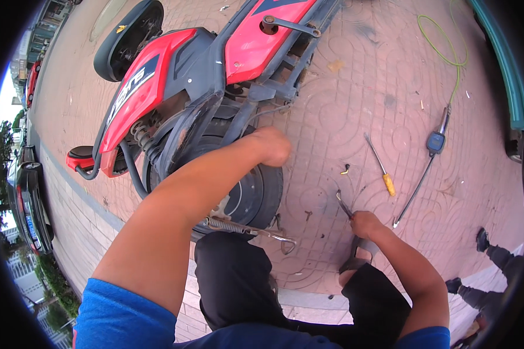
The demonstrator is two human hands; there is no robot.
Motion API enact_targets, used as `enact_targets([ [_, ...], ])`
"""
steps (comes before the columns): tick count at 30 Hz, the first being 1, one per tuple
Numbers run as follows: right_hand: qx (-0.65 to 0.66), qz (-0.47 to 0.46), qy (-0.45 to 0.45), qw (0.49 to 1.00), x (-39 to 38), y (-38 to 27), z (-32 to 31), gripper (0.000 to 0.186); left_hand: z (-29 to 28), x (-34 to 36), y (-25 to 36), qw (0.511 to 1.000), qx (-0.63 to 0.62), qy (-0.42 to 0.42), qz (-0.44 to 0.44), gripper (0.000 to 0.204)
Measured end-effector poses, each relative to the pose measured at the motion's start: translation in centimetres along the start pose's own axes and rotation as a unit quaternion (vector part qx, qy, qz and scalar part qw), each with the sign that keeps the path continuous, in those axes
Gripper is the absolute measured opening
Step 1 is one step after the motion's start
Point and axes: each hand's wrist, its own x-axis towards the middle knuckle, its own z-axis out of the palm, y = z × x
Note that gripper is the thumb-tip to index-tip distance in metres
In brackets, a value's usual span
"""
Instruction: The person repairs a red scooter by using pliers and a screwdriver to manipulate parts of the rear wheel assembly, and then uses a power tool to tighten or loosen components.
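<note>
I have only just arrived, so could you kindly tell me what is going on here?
Someone is down beside a red and black scooter. Their left hand is at the wheel, its fingers mostly hidden, while their right hand grips a metal tool. A yellow-handled screwdriver and a dark gauge on a green hose lie on the paving.

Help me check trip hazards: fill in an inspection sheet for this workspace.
Surface: patterned pinkish paving.
Job's things: red-and-black scooter on its side, tyre exposed; yellow-handled screwdriver.
Clutter: small black-and-yellow piece on the paving.
Hands: left hand at the tyre, grip unclear; right hand holds a dark hand tool.
Cables: green line, looped, leading toward a blue gauge.
Surroundings: black car at left; another person's legs at right.
</note>
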Motion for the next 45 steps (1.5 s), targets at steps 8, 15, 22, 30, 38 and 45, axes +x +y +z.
enact_targets([
  [8,0.214,-0.157,-0.146,0.953,-4.3,-7.1,-7.6,0.031,-1.3,-1.0,0.6,1.000,0.018,0.005,-0.024,0.044],
  [15,0.213,-0.247,-0.160,0.932,2.0,-15.4,-10.6,0.028,-1.0,0.4,0.8,0.999,0.030,-0.016,-0.011,0.045],
  [22,0.217,-0.576,-0.217,0.758,13.4,-18.2,-6.4,0.028,-2.3,0.8,0.9,0.995,0.015,-0.079,-0.064,0.038],
  [30,0.346,-0.381,-0.385,0.766,13.6,-19.5,-7.3,0.034,-2.9,0.8,1.3,0.989,0.014,-0.128,-0.068,0.031],
  [38,0.243,-0.236,-0.277,0.899,4.0,-19.8,-17.0,0.039,-2.7,0.7,1.4,0.989,-0.006,-0.119,-0.082,0.032],
  [45,0.224,-0.286,-0.094,0.927,2.1,-18.6,-14.4,0.037,-3.0,0.8,1.7,0.989,-0.004,-0.119,-0.087,0.034],
])
